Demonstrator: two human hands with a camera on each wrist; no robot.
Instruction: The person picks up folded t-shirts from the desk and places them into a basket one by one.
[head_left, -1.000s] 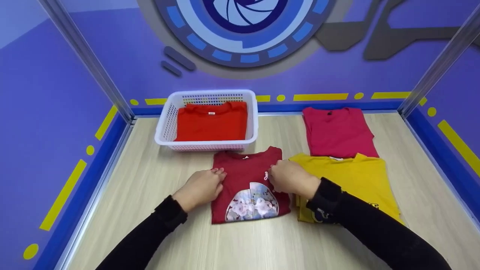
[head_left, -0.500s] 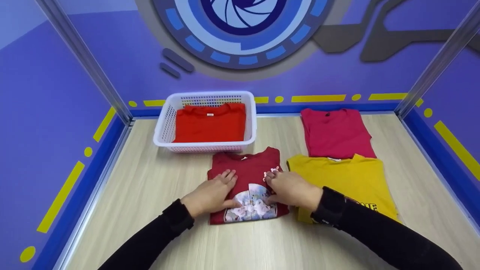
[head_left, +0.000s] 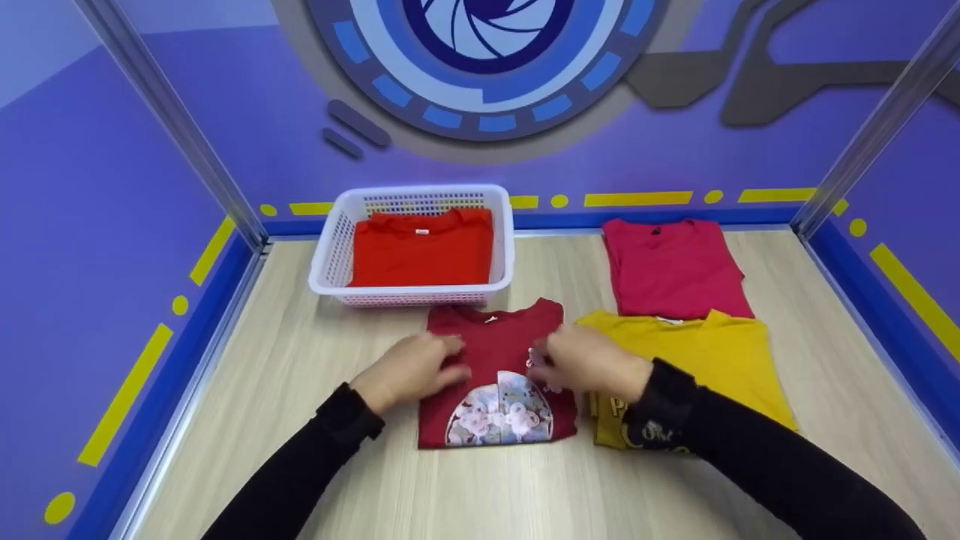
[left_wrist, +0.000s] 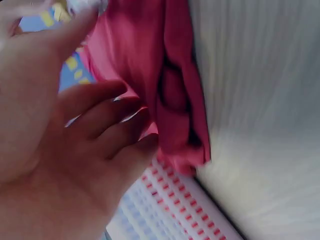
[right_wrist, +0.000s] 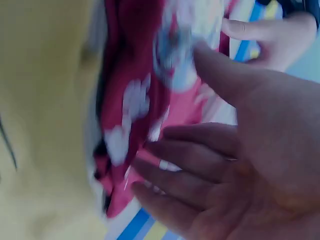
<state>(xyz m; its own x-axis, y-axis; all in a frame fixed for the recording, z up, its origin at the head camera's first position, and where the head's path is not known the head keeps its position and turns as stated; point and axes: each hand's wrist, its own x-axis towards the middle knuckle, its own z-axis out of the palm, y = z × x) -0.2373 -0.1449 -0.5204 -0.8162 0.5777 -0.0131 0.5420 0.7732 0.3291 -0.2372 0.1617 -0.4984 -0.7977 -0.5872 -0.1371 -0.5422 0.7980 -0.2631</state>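
On the bench (head_left: 315, 360), near its middle, a folded dark red shirt (head_left: 495, 352) with a pale flower print is laid flat, just in front of a white basket (head_left: 504, 247). Seen from the head view, the left hand (head_left: 411, 367) is placed at the shirt's left edge and the right hand (head_left: 585, 361) at its right edge, both blurred, so that the exact lie of the fingers cannot be read there. A folded orange-red shirt (head_left: 420, 251) is held in the basket. To the right, a folded yellow shirt (head_left: 697, 352) is set just beside the dark red one, and a folded pink shirt (head_left: 671, 266) lies behind it, their edges overlapping. Black sleeves are worn on both arms.

What the head view leaves unclear is supplied by the wrist views. From the left wrist, the left hand (left_wrist: 55, 150) is shown spread and released, its fingers (left_wrist: 115, 122) only loosely bent, with their tips touching the bunched edge of the dark red shirt (left_wrist: 170, 85); nothing is gripped. The red-dotted side of the basket (left_wrist: 175, 210) is seen below. From the right wrist, the right hand (right_wrist: 250, 165) is likewise shown released, fingers (right_wrist: 190, 170) nearly straight and lying at the printed edge of the dark red shirt (right_wrist: 135, 90), with the yellow shirt (right_wrist: 45, 110) beside it; whether the fingers press on the cloth cannot be told because of blur.
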